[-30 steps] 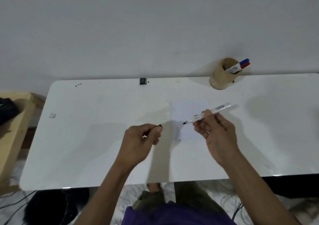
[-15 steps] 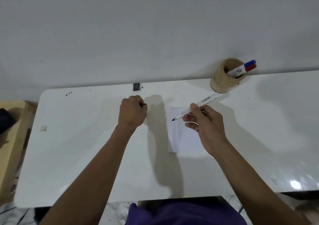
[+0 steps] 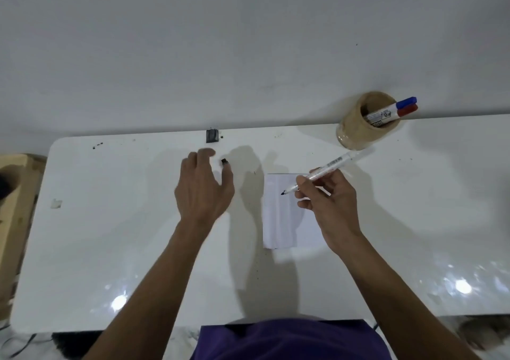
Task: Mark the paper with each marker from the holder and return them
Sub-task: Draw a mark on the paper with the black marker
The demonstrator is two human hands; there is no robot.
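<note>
My right hand (image 3: 329, 202) grips an uncapped white marker (image 3: 328, 169), its dark tip hovering over the upper left of the white paper (image 3: 281, 221). My left hand (image 3: 202, 191) is spread open on the white table (image 3: 110, 235), left of the paper. The marker's small black cap (image 3: 224, 161) lies on the table just beyond the left thumb, free of the fingers. A tan round holder (image 3: 357, 129) at the back right keeps two capped markers, one blue (image 3: 405, 102) and one red (image 3: 408, 109).
A small black clip (image 3: 212, 136) sits at the table's far edge by the grey wall. A scrap of tape (image 3: 56, 203) lies near the left edge. A wooden stand (image 3: 13, 194) is left of the table.
My left hand carried the black cap forward and let it go on the table, then opened. My right hand brought the marker tip over the paper.
</note>
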